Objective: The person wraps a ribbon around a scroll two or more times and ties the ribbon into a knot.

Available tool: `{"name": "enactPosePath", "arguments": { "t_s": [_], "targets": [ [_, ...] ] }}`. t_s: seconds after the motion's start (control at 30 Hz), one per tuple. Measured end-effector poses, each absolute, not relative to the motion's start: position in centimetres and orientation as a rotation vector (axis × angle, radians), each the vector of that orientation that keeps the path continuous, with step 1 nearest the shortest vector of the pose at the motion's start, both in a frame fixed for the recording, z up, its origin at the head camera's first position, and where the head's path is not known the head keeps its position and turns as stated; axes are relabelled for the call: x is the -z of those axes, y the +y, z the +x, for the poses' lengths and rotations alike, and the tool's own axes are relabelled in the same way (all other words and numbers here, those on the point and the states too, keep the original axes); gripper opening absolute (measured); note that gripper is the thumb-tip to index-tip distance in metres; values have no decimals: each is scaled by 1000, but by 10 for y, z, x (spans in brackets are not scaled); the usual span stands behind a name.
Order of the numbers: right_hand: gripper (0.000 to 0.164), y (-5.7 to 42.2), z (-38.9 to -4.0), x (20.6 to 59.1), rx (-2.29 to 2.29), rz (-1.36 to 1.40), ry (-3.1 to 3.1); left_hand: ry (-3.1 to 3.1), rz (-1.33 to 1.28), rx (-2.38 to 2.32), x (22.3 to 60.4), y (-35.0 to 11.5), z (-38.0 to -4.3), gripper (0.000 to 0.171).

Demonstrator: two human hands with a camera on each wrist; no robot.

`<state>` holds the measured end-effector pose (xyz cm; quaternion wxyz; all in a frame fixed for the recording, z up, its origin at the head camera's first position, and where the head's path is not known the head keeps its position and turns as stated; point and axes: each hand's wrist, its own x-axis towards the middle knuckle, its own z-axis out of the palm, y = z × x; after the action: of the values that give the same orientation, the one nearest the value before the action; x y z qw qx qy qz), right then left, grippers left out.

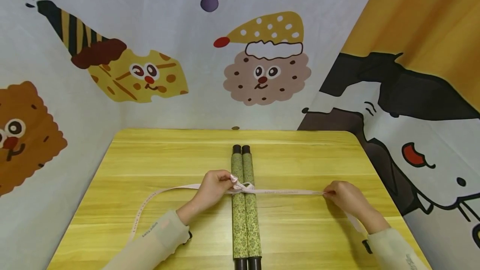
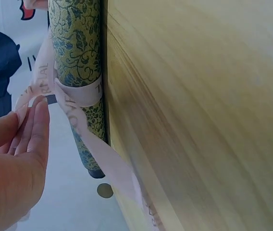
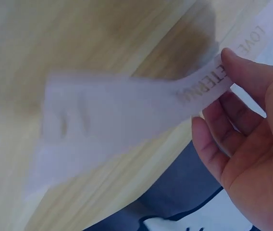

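Two long tubes (image 1: 245, 220) covered in green patterned cloth, with black ends, lie side by side on the table. A pale pink printed ribbon (image 1: 281, 191) goes around both, with a loop and crossing on top. My left hand (image 1: 215, 188) pinches a loop of the ribbon just left of the crossing; in the left wrist view, thumb and fingertips meet on it. Well to the right, my right hand (image 1: 346, 198) pinches the other length, stretched straight out from the tubes. In the right wrist view, the ribbon's loose end (image 3: 98, 115) hangs past the fingers, blurred.
The yellow wood-grain table (image 1: 168, 153) has rounded far corners. A loose ribbon tail (image 1: 144, 205) curves leftward over it toward the left sleeve. Cloth with cartoon prints (image 1: 180, 11) hangs behind and beside the table.
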<state>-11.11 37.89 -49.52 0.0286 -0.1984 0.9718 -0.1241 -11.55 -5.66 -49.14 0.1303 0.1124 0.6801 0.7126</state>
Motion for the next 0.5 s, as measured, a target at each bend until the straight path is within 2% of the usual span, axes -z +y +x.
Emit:
{"name": "enactPosePath", "arguments": {
  "t_s": [0.27, 0.5],
  "targets": [
    [30, 323, -112, 489, 427, -841, 3023, 1975, 334, -2074, 492, -53, -113, 9],
    [31, 234, -97, 478, 616, -1030, 2941, 2004, 335, -2057, 490, -51, -111, 9]
  ]
}}
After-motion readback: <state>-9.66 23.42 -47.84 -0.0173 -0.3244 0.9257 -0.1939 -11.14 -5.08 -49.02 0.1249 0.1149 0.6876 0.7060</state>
